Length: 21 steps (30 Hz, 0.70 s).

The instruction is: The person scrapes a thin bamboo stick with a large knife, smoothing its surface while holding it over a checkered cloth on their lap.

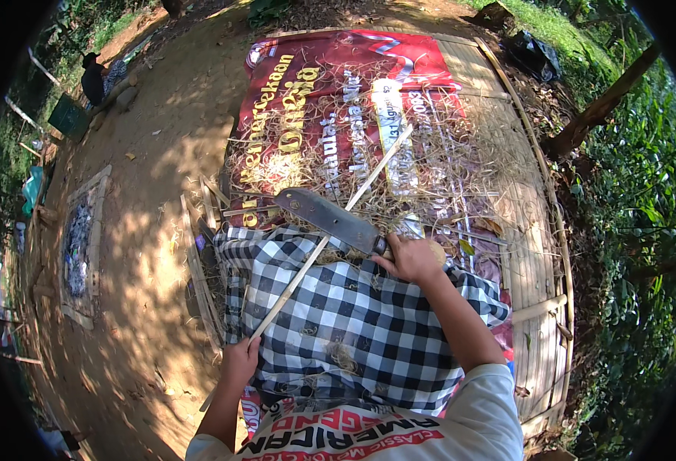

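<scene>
My left hand (240,361) is closed round the lower end of a long, pale bamboo strip (292,286). The strip slants up and to the right, over a black-and-white checked cloth (338,307) spread across my lap. In my right hand (412,260) is the handle of a machete with a broad dark blade (328,218). Its blade points up and left and crosses the strip near the cloth's far edge; whether the two touch, I cannot tell. A small tuft of shavings (342,356) lies on the cloth.
Ahead, a red printed banner (422,58) strewn with curly shavings (276,165) covers a bamboo platform (534,230). Split bamboo pieces (198,269) lie at its left. A framed ash bed (79,242) is on the dirt ground. Far left, a person (96,79) sits. Plants grow at right.
</scene>
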Each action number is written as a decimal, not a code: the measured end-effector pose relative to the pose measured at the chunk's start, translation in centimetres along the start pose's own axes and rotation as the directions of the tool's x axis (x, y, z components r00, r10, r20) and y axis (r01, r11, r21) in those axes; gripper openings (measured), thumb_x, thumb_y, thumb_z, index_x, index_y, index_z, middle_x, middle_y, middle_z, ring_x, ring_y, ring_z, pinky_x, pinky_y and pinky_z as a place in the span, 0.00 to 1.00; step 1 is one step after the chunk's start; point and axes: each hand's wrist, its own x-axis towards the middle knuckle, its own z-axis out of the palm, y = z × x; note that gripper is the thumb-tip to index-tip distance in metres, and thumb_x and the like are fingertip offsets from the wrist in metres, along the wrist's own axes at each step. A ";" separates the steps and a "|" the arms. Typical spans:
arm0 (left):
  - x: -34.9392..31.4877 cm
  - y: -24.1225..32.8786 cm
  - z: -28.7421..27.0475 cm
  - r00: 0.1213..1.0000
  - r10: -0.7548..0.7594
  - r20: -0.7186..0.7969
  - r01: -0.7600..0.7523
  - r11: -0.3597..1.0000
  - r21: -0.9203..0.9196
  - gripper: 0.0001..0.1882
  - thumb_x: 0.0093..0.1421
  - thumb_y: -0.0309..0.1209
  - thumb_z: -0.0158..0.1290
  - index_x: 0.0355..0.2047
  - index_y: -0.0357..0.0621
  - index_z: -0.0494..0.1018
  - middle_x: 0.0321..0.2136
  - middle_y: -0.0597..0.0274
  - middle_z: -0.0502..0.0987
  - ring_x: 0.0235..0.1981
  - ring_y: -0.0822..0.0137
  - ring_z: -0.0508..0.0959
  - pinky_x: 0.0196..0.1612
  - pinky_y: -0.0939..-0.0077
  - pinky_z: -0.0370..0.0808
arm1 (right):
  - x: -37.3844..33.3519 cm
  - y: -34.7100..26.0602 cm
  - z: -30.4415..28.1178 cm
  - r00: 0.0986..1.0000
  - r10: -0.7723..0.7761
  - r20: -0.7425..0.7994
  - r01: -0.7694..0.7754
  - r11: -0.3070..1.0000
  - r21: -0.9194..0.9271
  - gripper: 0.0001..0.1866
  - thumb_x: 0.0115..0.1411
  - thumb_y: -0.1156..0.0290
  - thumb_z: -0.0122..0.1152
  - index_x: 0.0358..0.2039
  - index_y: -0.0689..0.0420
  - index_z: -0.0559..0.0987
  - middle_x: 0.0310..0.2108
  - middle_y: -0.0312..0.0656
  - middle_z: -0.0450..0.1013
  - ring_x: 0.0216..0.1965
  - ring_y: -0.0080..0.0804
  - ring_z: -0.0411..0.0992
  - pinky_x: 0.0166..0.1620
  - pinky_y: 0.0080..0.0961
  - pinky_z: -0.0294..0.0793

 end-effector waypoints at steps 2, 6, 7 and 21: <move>0.0 -0.2 0.1 1.000 0.027 -0.013 -0.027 1.000 -0.005 0.19 0.64 0.41 0.52 0.24 0.36 0.75 0.15 0.41 0.71 0.20 0.38 0.74 0.22 0.52 0.68 | 0.2 0.1 0.2 0.996 -0.088 -0.008 0.087 0.995 -0.038 0.31 0.59 0.40 0.55 0.36 0.61 0.72 0.24 0.53 0.75 0.23 0.52 0.76 0.27 0.43 0.76; -0.1 -0.6 0.0 1.000 0.019 -0.007 -0.019 0.999 0.042 0.19 0.64 0.42 0.52 0.25 0.38 0.76 0.15 0.41 0.71 0.20 0.39 0.74 0.22 0.51 0.69 | 1.6 7.3 0.4 0.989 -0.068 -0.135 0.060 0.996 -0.068 0.30 0.59 0.39 0.55 0.36 0.59 0.73 0.22 0.50 0.75 0.23 0.51 0.76 0.26 0.44 0.75; -0.3 -1.3 -0.1 1.000 0.009 -0.009 -0.008 0.998 0.062 0.19 0.64 0.42 0.52 0.25 0.39 0.75 0.15 0.42 0.72 0.20 0.39 0.74 0.22 0.51 0.69 | 2.3 8.3 -0.3 0.991 0.033 -0.128 -0.040 0.997 -0.059 0.30 0.59 0.40 0.55 0.35 0.59 0.73 0.21 0.50 0.75 0.23 0.51 0.76 0.26 0.44 0.75; -0.6 -1.5 -0.1 1.000 0.012 0.014 -0.012 1.000 0.019 0.18 0.64 0.41 0.52 0.24 0.40 0.75 0.14 0.45 0.72 0.19 0.41 0.75 0.21 0.54 0.69 | 1.9 7.6 0.6 0.991 -0.067 -0.115 0.056 0.994 -0.098 0.29 0.59 0.42 0.57 0.35 0.60 0.71 0.21 0.51 0.76 0.24 0.53 0.76 0.28 0.45 0.75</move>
